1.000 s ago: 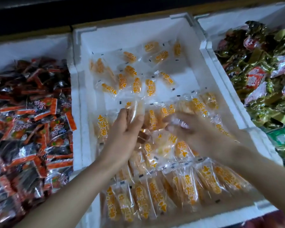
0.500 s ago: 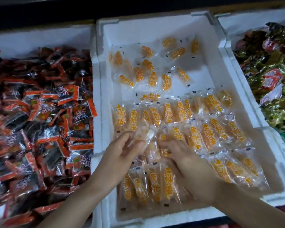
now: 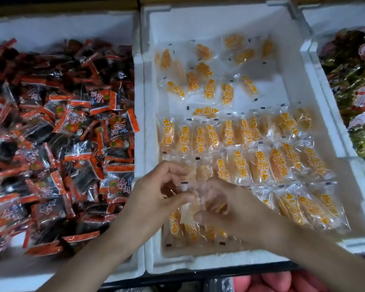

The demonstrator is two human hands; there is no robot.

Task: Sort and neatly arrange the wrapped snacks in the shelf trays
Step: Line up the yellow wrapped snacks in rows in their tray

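Both hands meet over the near-left of the middle tray (image 3: 219, 24). The left hand (image 3: 156, 197) and right hand (image 3: 238, 209) each have their grip pinched on one clear-wrapped snack (image 3: 189, 209), its long axis apparently near-to-far, like the tidy rows (image 3: 259, 165) just beyond. Loose packets (image 3: 207, 87) lie at the far end, well apart.

Shelf (image 3: 177, 278): dark front edge showing below the trays.
On it: three white foam trays side by side: left tray (image 3: 61, 24), middle tray (image 3: 219, 20), right tray (image 3: 325, 20).
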